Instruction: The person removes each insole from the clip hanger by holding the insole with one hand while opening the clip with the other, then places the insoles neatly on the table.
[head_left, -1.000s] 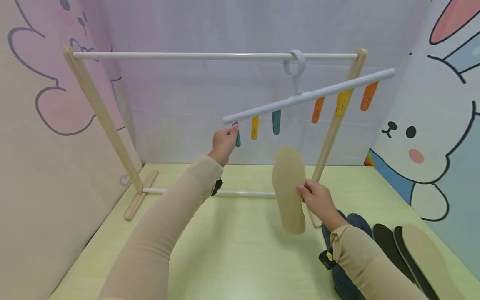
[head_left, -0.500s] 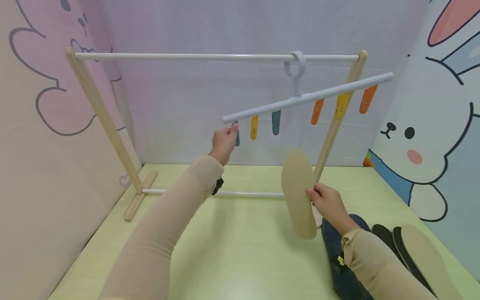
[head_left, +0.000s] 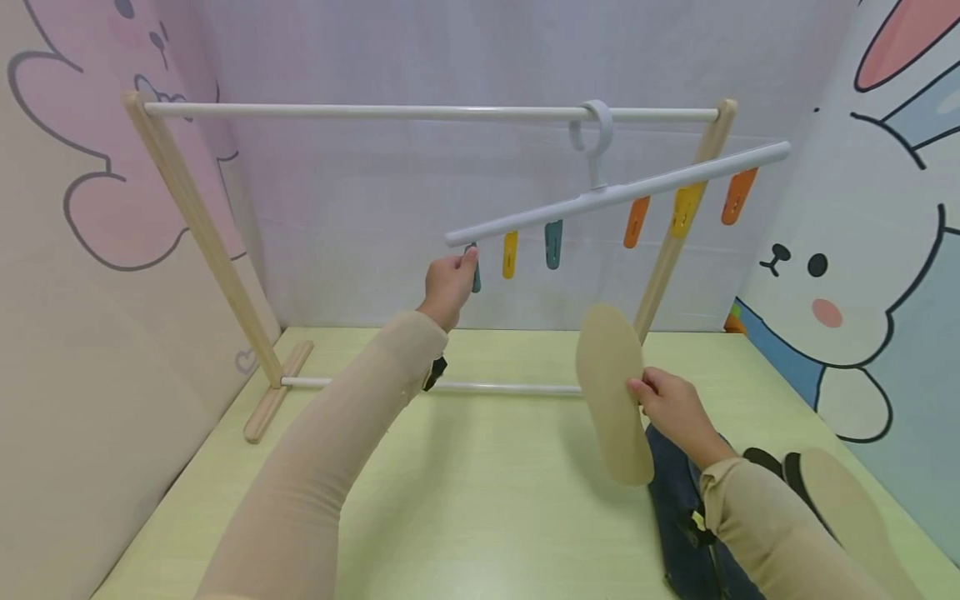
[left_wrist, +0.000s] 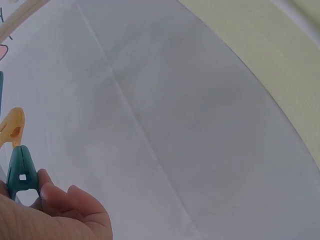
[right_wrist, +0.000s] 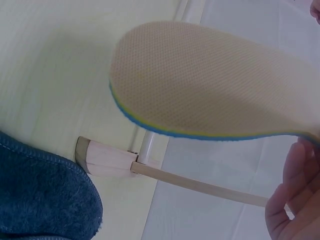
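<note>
In the head view my left hand (head_left: 447, 292) pinches a teal clothespin (head_left: 476, 279) under the low left end of a tilted white hanger (head_left: 622, 193). The left wrist view shows that teal clothespin (left_wrist: 21, 170) between thumb and fingers, beside a yellow one (left_wrist: 14, 127). Lower on the right, my right hand (head_left: 678, 412) holds a beige insole (head_left: 613, 396) by its right edge, roughly upright and apart from the clothespins. Its mesh face and blue-and-yellow edge show in the right wrist view, where the insole (right_wrist: 200, 80) covers part of the background.
The hanger hooks over the top rail (head_left: 360, 111) of a wooden rack (head_left: 213, 250). More orange, yellow and teal clothespins hang along it. Dark blue fuzzy slippers or insoles (right_wrist: 45, 195) lie at right, with black insoles and another beige insole (head_left: 847, 508) beside them.
My right hand has moved right and slightly down with the insole, which now leans a little more. The left hand stays on the teal clothespin; the hanger barely shifts.
</note>
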